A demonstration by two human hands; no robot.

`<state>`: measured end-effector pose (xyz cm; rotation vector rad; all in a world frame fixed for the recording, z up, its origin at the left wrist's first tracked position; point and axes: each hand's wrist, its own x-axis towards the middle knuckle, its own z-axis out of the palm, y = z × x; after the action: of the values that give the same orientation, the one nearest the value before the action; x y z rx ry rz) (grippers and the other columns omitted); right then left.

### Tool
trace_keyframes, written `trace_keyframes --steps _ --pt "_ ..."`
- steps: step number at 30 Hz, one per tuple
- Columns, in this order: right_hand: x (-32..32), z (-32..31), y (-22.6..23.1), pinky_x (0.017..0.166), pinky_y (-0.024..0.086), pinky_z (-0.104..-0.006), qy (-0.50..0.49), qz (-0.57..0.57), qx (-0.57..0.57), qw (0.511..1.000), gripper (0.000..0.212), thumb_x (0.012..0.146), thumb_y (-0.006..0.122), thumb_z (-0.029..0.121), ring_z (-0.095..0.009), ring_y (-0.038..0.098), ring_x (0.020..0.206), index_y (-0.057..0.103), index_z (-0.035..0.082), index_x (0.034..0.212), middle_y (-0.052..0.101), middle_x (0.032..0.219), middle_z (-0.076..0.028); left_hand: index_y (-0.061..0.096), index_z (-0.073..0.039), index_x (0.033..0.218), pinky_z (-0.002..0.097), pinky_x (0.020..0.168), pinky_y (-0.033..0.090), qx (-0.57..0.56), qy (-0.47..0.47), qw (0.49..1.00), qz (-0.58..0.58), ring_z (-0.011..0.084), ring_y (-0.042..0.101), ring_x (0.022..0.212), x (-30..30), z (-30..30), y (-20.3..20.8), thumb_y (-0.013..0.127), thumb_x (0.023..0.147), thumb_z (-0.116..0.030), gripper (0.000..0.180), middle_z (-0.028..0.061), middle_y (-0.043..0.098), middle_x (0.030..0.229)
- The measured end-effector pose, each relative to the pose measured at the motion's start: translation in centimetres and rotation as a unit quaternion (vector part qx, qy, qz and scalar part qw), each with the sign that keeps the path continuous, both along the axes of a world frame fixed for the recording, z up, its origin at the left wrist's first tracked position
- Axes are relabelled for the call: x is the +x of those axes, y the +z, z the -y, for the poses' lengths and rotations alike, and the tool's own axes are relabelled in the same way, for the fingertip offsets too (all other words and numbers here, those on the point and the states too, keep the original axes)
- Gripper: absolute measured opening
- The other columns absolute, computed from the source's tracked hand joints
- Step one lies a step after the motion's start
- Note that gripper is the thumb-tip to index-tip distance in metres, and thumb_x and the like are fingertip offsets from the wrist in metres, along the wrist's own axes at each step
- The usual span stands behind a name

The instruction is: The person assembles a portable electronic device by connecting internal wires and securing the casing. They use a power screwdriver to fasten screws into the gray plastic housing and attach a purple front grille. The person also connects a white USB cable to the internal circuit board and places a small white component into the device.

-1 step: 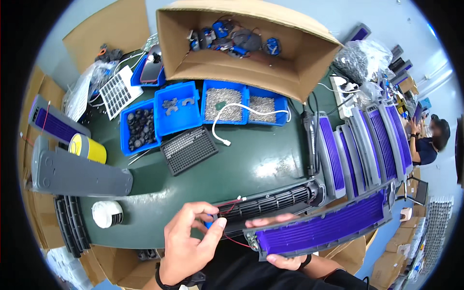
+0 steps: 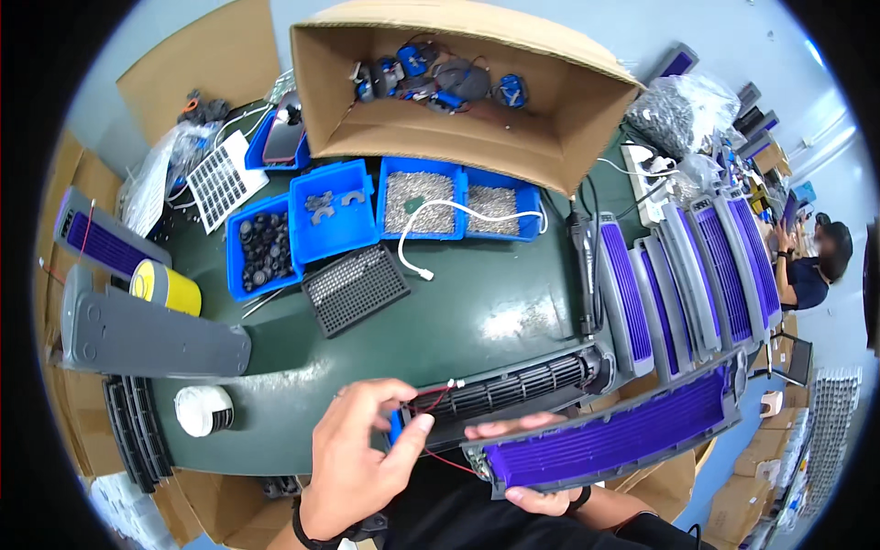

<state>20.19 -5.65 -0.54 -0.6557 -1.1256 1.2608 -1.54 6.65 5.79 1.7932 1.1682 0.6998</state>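
Observation:
My left hand (image 2: pixel 362 449) is at the near edge of the bench, its thumb and fingers curled about a small blue part (image 2: pixel 396 427) that they partly cover. Thin red and dark wires (image 2: pixel 438 396) run by its fingertips to a white connector. My right hand (image 2: pixel 536 500) grips a long purple-and-grey grille panel (image 2: pixel 610 438) near its left end, thumb below and fingers above. A red wire reaches from that end toward my left hand. Behind the panel lies a long grey housing with a black ribbed fan roller (image 2: pixel 513 390).
A cardboard box (image 2: pixel 458 142) with blue wired parts stands at the back. Blue bins (image 2: pixel 335 211) hold screws and dark parts. Purple-grey panels (image 2: pixel 628 289) stand at right beside a black electric screwdriver (image 2: pixel 582 275). A white tub (image 2: pixel 203 410) and grey housing (image 2: pixel 156 330) sit left. A person works far right.
My left fingers have shifted a little, showing more of the blue part. The wires and white connector beside them have moved slightly. My right hand keeps its hold on the panel.

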Motion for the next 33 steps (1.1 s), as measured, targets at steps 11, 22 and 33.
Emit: trace_keyframes --steps 11,22,33 --pt "2.5 5.0 -2.2 0.116 0.043 -0.0544 -0.02 0.125 -0.057 0.99 0.072 0.085 0.071 0.0 -0.042 0.057 0.136 0.034 0.001 0.147 0.055 0.143 -0.032 0.044 -0.002 0.144 0.0537 0.09 0.055 0.007 -0.35 0.913 -0.207 0.0486 0.069 0.103 7.8 -1.8 -3.0 0.073 0.094 -0.033 0.065 0.0288 0.07 0.108" --pt "2.3 5.8 -3.0 0.108 0.05 -0.0498 -0.02 0.12 -0.125 0.985 0.075 0.082 0.078 0.017 -0.038 0.067 0.12 0.036 -0.001 0.142 0.063 0.132 -0.032 0.043 0.0 0.143 0.0553 0.094 0.05 -0.041 -0.317 0.943 -0.09 0.0506 0.064 0.107 6.0 -1.5 -4.6 0.063 0.104 -0.027 0.052 0.0318 0.066 0.113" --pt "1.3 2.6 -2.9 0.111 0.047 -0.045 -0.079 0.007 -0.261 0.962 0.077 0.078 0.078 0.009 -0.028 0.065 0.119 0.045 -0.004 0.147 0.067 0.13 -0.018 0.045 -0.004 0.152 0.0459 0.1 0.052 0.05 -0.04 0.998 0.008 0.0397 0.065 0.117 -1.6 -1.7 -1.4 0.07 0.101 -0.022 0.06 0.0248 0.064 0.128"
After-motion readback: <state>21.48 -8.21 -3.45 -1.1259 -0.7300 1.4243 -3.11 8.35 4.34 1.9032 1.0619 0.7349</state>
